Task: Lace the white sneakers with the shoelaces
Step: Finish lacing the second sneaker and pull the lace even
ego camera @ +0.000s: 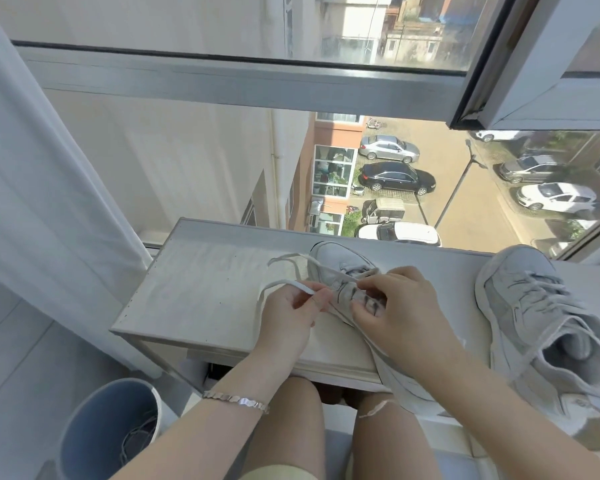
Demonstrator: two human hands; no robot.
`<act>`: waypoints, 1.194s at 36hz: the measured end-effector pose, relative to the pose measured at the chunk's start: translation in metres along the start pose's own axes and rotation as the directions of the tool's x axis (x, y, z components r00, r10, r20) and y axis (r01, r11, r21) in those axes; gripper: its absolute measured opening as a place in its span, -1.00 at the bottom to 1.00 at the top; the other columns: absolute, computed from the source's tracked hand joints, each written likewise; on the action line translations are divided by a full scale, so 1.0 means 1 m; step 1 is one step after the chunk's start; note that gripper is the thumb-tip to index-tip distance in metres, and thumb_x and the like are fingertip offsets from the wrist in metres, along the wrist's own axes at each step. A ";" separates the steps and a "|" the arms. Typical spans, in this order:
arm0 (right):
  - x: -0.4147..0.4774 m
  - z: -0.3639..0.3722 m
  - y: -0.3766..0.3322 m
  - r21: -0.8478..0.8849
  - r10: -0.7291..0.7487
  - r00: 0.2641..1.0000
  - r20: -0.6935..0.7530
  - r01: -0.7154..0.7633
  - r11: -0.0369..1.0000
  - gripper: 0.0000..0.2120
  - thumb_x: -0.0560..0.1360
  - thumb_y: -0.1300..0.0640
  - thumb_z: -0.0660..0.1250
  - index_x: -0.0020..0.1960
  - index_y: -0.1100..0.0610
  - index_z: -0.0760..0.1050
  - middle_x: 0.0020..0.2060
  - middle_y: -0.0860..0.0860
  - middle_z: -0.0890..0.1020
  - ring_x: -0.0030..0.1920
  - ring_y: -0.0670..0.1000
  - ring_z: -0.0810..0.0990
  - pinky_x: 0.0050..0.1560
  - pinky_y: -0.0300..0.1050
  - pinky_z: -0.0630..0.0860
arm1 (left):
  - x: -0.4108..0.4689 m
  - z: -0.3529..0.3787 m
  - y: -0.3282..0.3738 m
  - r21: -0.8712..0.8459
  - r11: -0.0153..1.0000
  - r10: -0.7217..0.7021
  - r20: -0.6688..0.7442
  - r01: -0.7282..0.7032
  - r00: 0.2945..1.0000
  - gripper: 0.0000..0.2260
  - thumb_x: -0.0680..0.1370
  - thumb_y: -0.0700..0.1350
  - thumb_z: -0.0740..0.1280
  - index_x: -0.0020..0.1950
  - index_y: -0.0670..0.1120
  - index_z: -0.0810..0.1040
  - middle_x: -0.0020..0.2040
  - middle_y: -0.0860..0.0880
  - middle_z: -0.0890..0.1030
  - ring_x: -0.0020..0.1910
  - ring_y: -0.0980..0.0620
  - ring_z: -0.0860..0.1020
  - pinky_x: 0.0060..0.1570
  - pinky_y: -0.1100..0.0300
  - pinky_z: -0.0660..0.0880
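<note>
While the left hand [293, 306] pinches the shoelace [281, 285], the right hand's [395, 306] grip pinches the sneaker's [340, 261] eyelets.

sneaker [343, 268]: smooth white, leather-like
second sneaker [534, 327]: matt grey, perhaps suede and mesh
shoelace [284, 284]: flat woven cloth
bracelet [236, 400]: shiny metal
table [201, 289]: matt pale wood grain

Two sneakers [340, 271] [541, 323], two hands [291, 313] [399, 306], perhaps one loose lace [284, 284].

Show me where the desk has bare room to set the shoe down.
Bare desktop lies left of the lace loops, out to the curtain. Crowded right: both hands on one sneaker, second sneaker beyond.
</note>
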State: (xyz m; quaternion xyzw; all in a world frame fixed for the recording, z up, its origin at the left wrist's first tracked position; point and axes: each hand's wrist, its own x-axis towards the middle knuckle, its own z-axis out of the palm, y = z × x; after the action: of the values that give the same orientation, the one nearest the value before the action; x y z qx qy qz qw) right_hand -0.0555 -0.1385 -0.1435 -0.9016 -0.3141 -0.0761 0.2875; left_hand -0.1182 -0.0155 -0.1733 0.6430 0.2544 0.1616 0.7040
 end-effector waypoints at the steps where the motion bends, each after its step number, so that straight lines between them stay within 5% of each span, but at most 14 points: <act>1: 0.000 0.002 0.001 -0.011 -0.009 1.000 -0.010 0.009 1.000 -0.90 0.24 0.24 0.49 -0.25 0.15 0.65 -0.42 0.00 0.61 -0.16 0.18 0.54 -0.15 0.02 0.48 | 0.001 0.001 0.000 0.001 1.000 0.013 -0.011 -0.013 1.000 -0.83 0.51 -0.28 0.35 -0.24 -0.06 0.56 -0.45 0.12 0.55 -0.46 0.31 0.47 -0.39 0.46 0.37; 5: 0.000 0.003 0.002 -0.026 -0.053 0.998 -0.021 0.053 0.998 -0.88 0.18 0.21 0.43 -0.27 0.12 0.64 -0.45 -0.03 0.60 -0.24 0.19 0.56 -0.24 0.03 0.50 | 0.006 0.005 0.000 0.001 0.999 0.040 -0.011 -0.040 0.999 -0.84 0.48 -0.28 0.38 -0.25 -0.07 0.56 -0.43 0.10 0.51 -0.51 0.31 0.43 -0.41 0.50 0.33; 17: 0.000 0.001 0.005 0.050 -0.017 0.998 0.055 0.014 0.999 -0.81 0.31 0.22 0.44 -0.08 0.11 0.66 -0.27 -0.01 0.65 -0.01 0.10 0.48 -0.03 -0.07 0.32 | 0.014 0.009 -0.004 0.051 0.990 0.125 0.050 -0.128 0.991 -0.81 0.46 -0.30 0.39 -0.26 -0.02 0.57 -0.31 0.09 0.58 -0.35 0.32 0.51 -0.23 0.46 0.42; 24: -0.001 0.001 0.006 0.075 -0.014 0.999 0.030 0.012 0.997 -0.82 0.28 0.24 0.45 -0.12 0.11 0.67 -0.32 -0.03 0.63 -0.07 0.12 0.49 -0.07 -0.03 0.36 | 0.017 0.007 -0.005 0.048 0.986 0.152 0.095 -0.157 0.984 -0.78 0.46 -0.32 0.38 -0.27 -0.01 0.58 -0.26 0.09 0.60 -0.30 0.31 0.53 -0.18 0.45 0.42; 36: 0.000 -0.003 0.004 0.128 -0.033 0.991 0.127 0.016 0.992 -0.75 0.34 0.20 0.40 0.00 0.03 0.65 -0.33 -0.38 0.35 -0.03 -0.11 0.33 0.07 -0.13 0.30 | 0.030 -0.007 -0.004 0.099 0.966 0.205 0.274 -0.239 0.940 -0.68 0.44 -0.44 0.33 -0.24 -0.01 0.57 -0.22 0.10 0.58 -0.20 0.30 0.54 -0.09 0.41 0.43; 40: -0.002 -0.001 0.004 0.157 -0.075 0.996 0.051 0.066 0.985 -0.75 0.27 0.27 0.44 -0.08 0.06 0.67 -0.36 -0.42 0.33 -0.10 -0.04 0.39 -0.03 -0.08 0.32 | 0.032 -0.011 0.006 0.165 0.946 0.205 0.363 -0.279 0.909 -0.74 0.43 -0.44 0.35 -0.14 -0.06 0.62 -0.24 0.05 0.52 -0.23 0.34 0.50 -0.11 0.46 0.39; 43: -0.002 0.000 0.004 0.145 -0.111 0.994 -0.001 0.110 0.983 -0.77 0.24 0.18 0.37 -0.13 0.07 0.68 -0.36 -0.44 0.31 -0.15 -0.02 0.42 -0.10 -0.06 0.37 | 0.037 -0.012 0.006 0.140 0.955 0.202 0.342 -0.262 0.918 -0.61 0.36 -0.45 0.40 -0.30 0.08 0.69 -0.22 0.00 0.51 -0.24 0.28 0.51 -0.12 0.40 0.42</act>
State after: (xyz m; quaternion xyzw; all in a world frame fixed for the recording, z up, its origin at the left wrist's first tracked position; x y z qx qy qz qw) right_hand -0.0543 -0.1418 -0.1462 -0.8597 -0.3692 -0.0658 0.3468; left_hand -0.0943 0.0150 -0.1732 0.7483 0.0707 0.1122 0.6499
